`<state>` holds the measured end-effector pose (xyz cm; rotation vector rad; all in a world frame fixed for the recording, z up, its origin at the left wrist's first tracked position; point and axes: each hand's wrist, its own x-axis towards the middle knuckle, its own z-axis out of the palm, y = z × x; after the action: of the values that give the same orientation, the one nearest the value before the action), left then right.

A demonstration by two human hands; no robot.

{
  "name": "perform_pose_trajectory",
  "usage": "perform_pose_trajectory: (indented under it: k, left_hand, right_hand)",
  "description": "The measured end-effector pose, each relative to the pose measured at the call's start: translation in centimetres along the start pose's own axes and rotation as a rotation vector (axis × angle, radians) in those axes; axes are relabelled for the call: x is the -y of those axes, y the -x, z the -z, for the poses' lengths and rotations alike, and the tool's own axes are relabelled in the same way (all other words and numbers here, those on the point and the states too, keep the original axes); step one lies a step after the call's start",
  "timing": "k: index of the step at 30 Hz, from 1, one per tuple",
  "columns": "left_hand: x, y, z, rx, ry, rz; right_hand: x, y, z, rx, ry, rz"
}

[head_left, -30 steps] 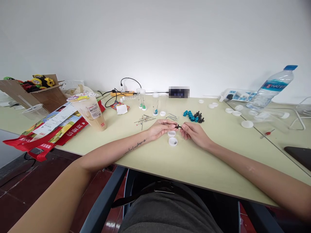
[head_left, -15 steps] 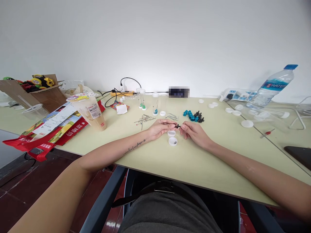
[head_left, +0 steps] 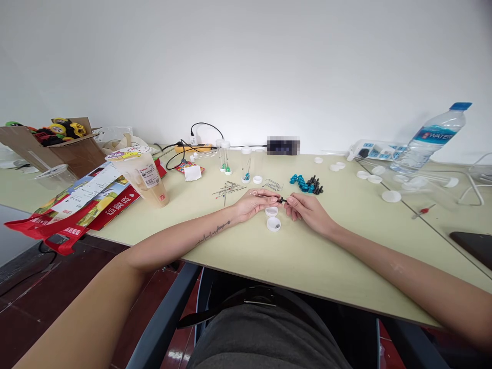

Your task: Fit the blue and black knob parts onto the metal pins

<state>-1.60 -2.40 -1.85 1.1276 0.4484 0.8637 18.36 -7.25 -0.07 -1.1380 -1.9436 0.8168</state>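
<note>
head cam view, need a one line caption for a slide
Both hands, left and right, pinch a small black part above two white caps on a cluttered table.

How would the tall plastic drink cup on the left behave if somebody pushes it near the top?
The drink cup would probably tip: it is tall, narrower at the base and already leaning. It looks only partly full, so probably fairly light. Its sealed film lid may limit spilling.

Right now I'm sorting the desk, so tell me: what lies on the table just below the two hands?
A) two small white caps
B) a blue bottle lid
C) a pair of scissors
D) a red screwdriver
A: two small white caps lie on the table directly under the left hand and right hand.
</note>
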Motion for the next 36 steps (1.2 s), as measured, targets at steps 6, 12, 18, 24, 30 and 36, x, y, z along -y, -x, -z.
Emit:
perform_pose_trajectory:
  k: [6, 12, 18, 24, 30, 36]
  left_hand:
    - [-0.04, 0.01, 0.0, -0.018, 0.007, 0.004]
    - [-0.04, -0.04, 0.04, -0.031, -0.001, -0.006]
    - [-0.06, 0.0, -0.06, -0.02, 0.007, 0.0]
    - [-0.1, 0.03, -0.1, -0.03, 0.002, 0.005]
    - [-0.08, 0.0, -0.07, -0.029, 0.005, 0.002]
    - [-0.1, 0.06, -0.13, -0.013, -0.006, 0.003]
  right_hand:
    - [0.09, 0.03, -0.07, -0.001, 0.035, 0.01]
    - [0.04, -0.02, -0.06, -0.078, 0.013, 0.027]
    - [-0.02, -0.05, 0.05, -0.012, 0.046, 0.01]
    - [-0.22, -0.07, 0.05, -0.028, 0.027, 0.008]
    - [-0.31, -0.09, 0.01, -0.081, 0.0, 0.014]
    - [-0.03, 0.03, 0.02, 0.005, -0.002, -0.002]
